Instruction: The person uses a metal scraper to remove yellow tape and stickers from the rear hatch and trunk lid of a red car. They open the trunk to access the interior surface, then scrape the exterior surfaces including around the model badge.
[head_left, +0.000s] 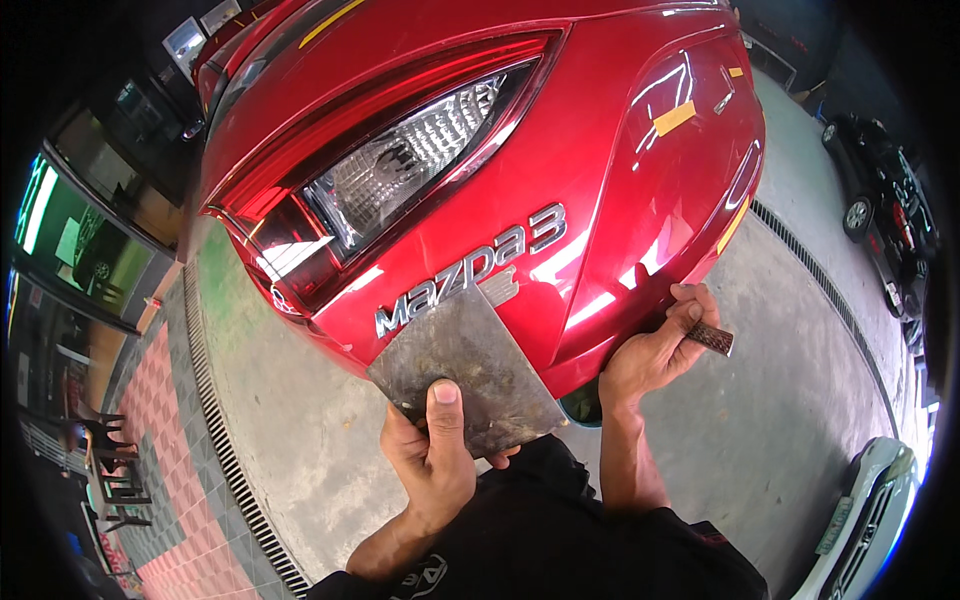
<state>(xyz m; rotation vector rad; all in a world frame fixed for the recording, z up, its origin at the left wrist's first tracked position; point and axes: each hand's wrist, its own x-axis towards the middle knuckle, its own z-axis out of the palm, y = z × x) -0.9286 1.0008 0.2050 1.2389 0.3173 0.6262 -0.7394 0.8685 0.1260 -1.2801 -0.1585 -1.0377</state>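
My left hand (432, 450) grips a flat, scuffed dark-grey square plate (487, 365), thumb on top and fingers underneath. The plate is tilted, its upper corner overlapping the chrome lettering (540, 230) on a glossy red car (590, 120). My right hand (655, 350) is closed around a short dark-brown piece with a patterned surface (711, 338), one end sticking out to the right. Its fingertips are at the lower edge of the red panel; whether they touch it I cannot tell. Above the lettering is the clear-and-red tail light (400, 150).
Yellow tape pieces (674, 118) stick to the red panel. Drain gratings (225, 430) cross the grey concrete floor (290, 450). A white car (860, 525) stands at lower right, a dark vehicle (872, 200) at far right. Dark chairs (115, 470) stand by pink tiles at left.
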